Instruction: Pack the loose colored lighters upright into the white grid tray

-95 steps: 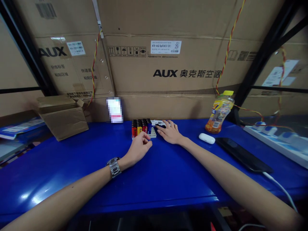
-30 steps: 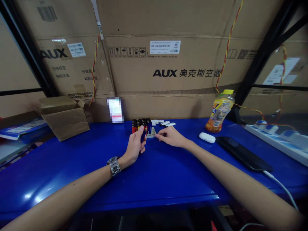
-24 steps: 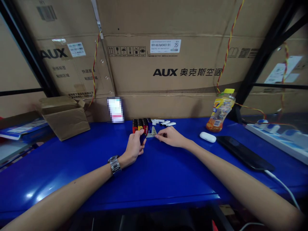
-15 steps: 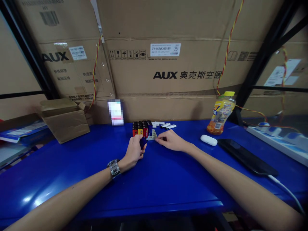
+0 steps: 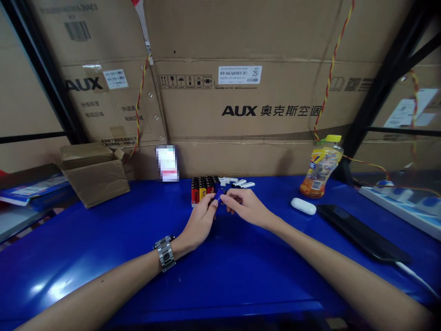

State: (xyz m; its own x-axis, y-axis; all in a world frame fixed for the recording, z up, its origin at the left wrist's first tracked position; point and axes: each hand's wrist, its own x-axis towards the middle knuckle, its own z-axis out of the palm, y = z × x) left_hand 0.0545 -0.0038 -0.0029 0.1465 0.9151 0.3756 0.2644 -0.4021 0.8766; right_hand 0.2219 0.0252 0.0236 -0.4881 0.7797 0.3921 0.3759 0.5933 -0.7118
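Note:
My left hand (image 5: 199,223) and my right hand (image 5: 246,208) meet in front of a row of disposable lighters (image 5: 203,190), standing upright in red, yellow and dark colours. A blue lighter (image 5: 218,195) sits between them, gripped by my left fingers, while my right fingertips pinch at its end. Much of that lighter is hidden by my fingers. Several small white sticks (image 5: 239,183) lie behind my right hand, to the right of the row. A pale grey holder under the lighters is mostly hidden by my hands.
All this is on a glossy blue table (image 5: 103,216). To the right are a white earbud case (image 5: 303,206), a black phone (image 5: 361,232), a juice bottle (image 5: 321,168) and a power strip (image 5: 396,202). An open cardboard box (image 5: 94,177) stands left; large AUX cartons (image 5: 237,110) fill the back.
The blue lighter has left the row and moved into my left hand. My right hand has moved left from the white sticks, and both hands now meet at the lighter.

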